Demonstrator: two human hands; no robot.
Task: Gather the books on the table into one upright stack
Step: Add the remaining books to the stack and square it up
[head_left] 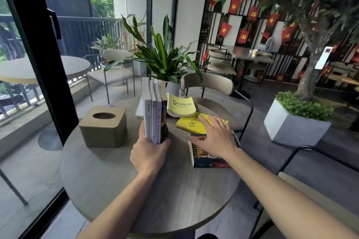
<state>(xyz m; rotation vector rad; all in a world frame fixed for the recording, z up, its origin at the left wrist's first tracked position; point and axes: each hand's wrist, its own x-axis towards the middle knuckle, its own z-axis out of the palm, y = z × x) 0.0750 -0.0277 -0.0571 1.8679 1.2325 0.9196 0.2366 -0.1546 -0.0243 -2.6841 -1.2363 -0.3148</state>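
Several books stand upright in a row (155,114) near the middle of the round grey table (116,180). My left hand (149,153) clasps their near lower ends from both sides. A bright yellow book (191,123) lies flat to the right, overlapping a dark blue book (202,158) that lies nearer to me. My right hand (215,136) rests spread, palm down, across both of these. A pale yellow book titled "Dac Nhan Tam" (181,105) lies further back, its cover curling up. A white flat item (139,109) lies behind the upright books.
A tan tissue box (104,127) sits left of the upright books. A potted plant (165,60) stands at the table's far edge. A chair (209,91) stands beyond the table; another chair (303,163) is at right. A glass door (35,68) runs along the left.
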